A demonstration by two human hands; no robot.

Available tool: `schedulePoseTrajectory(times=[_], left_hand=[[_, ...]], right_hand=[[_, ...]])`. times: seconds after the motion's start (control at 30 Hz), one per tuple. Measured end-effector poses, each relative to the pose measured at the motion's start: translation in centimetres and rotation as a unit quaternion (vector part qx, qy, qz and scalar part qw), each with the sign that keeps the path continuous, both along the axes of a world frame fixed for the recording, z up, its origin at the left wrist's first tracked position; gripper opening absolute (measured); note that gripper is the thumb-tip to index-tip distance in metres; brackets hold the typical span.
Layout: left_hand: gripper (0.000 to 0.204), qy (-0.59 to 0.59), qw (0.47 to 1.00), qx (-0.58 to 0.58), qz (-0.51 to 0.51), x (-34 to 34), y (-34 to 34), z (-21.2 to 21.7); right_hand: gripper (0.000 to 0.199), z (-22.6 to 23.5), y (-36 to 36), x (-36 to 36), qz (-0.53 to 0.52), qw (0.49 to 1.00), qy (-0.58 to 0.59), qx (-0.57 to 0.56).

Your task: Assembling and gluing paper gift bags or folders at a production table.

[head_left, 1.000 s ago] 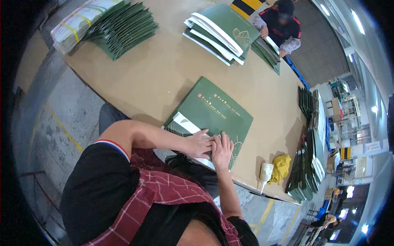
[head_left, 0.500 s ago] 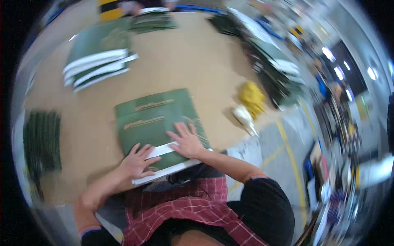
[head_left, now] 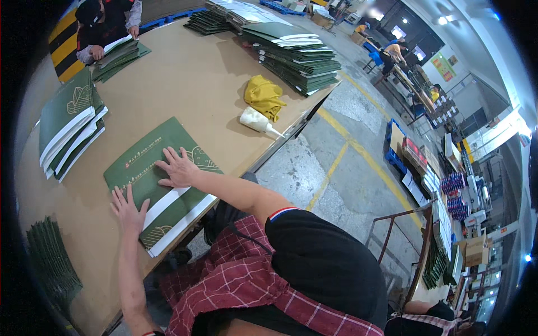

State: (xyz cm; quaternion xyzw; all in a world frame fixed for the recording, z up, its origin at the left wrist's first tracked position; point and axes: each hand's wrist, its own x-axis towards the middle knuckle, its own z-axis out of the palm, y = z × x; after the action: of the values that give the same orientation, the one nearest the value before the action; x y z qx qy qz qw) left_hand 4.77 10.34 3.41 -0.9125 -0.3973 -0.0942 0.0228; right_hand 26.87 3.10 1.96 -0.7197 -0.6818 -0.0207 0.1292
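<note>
L hand [head_left: 130,215] lies palm down over the L edge of a flat-folded green paper bag [head_left: 154,190], fingers a bit spread, thumb out on the face; R hand [head_left: 180,169] is flat on the bag higher up, fingers fanned wide. Bag lies on the brown tabletop [head_left: 185,73] at the near edge, in front of the person, w/ gold line art, 2 rows of print, 1 white strip [head_left: 165,205] across it & 1 white border [head_left: 182,226] along the near side. Beyond R hand: white squeeze bottle [head_left: 255,119], lying w/ nozzle toward table edge, just beside a crumpled yellow cloth [head_left: 263,96]. Past that, a tall stack of green bags [head_left: 297,56]. L side has 2 more: a white-edged pile [head_left: 70,117] &, nearer, a dark fanned bundle [head_left: 51,260]. Top L, a co-worker [head_left: 109,28] has both hands at a small batch of green bags [head_left: 120,60]. To R, grey floor [head_left: 286,168] w/ yellow lines; ppl [head_left: 392,53] at benches in bkgd.
</note>
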Motion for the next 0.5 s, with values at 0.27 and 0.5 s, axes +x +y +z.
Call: schedulePoseTrajectory(times=[0.27, 0.5], left_hand=[[0.060, -0.007, 0.998, -0.060, 0.027, 0.5, -0.1, 2.0], [0.045, -0.561, 0.799, -0.196, 0.093, -7.4, -6.8, -1.4]], right_hand=[[0.061, 1.6, -0.3, 0.0, -0.047, 0.998, 0.041, 0.003], [0.038, 1.1, 0.9, -0.6, 0.045, 0.964, -0.022, 0.261]])
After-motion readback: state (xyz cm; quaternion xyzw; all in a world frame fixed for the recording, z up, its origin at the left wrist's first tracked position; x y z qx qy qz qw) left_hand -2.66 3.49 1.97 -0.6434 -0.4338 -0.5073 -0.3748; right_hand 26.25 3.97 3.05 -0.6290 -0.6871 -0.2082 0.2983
